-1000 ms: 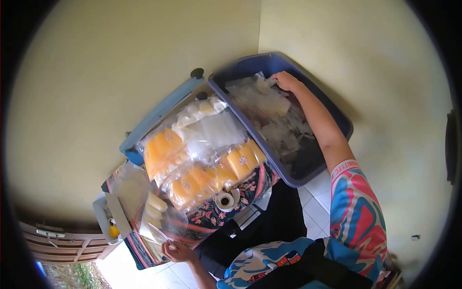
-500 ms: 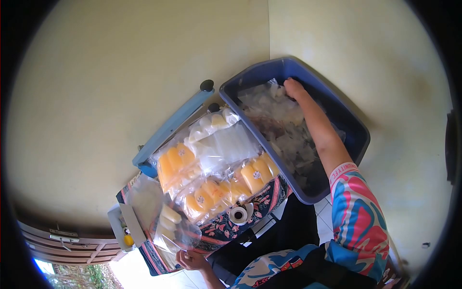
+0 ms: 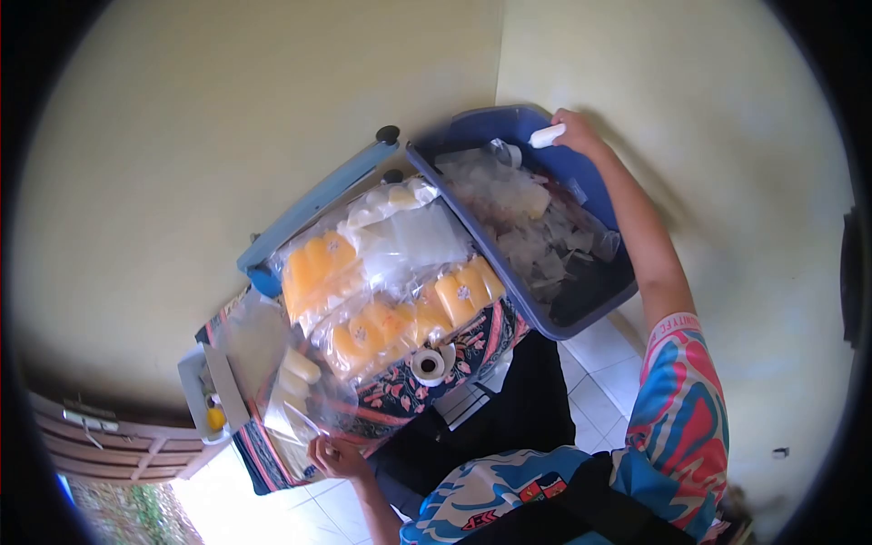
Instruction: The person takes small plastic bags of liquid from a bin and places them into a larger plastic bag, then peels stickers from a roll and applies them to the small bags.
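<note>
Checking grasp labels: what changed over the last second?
The right hand rose out of the clear bags in the blue bin to its far rim, now gripping a small white piece. The left hand stayed on the bag of pale sticks; orange packs unmoved.
</note>
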`<state>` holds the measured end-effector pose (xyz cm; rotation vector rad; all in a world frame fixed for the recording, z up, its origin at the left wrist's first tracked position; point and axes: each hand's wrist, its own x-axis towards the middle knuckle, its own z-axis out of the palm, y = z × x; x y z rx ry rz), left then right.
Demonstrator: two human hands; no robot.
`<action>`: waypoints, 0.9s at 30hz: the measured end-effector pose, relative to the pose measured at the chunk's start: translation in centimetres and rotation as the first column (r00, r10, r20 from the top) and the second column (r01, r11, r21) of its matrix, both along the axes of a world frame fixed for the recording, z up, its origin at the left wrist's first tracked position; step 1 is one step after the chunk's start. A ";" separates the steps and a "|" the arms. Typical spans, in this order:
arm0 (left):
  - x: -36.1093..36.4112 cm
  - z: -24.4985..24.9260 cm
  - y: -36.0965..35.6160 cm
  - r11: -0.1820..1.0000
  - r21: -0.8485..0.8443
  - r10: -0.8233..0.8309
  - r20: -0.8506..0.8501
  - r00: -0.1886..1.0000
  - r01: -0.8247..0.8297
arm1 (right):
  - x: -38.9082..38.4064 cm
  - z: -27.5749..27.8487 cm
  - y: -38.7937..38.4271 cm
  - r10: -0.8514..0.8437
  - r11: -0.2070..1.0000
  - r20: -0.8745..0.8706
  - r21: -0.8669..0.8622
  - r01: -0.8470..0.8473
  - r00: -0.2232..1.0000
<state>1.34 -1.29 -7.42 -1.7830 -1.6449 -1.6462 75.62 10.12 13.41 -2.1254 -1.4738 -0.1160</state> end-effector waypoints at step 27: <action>-1.2 7.6 0.2 0.974 -0.093 -0.190 0.176 0.966 0.209 | -53.4 -13.2 -15.3 -0.246 0.822 -0.880 0.032 -0.568 -0.406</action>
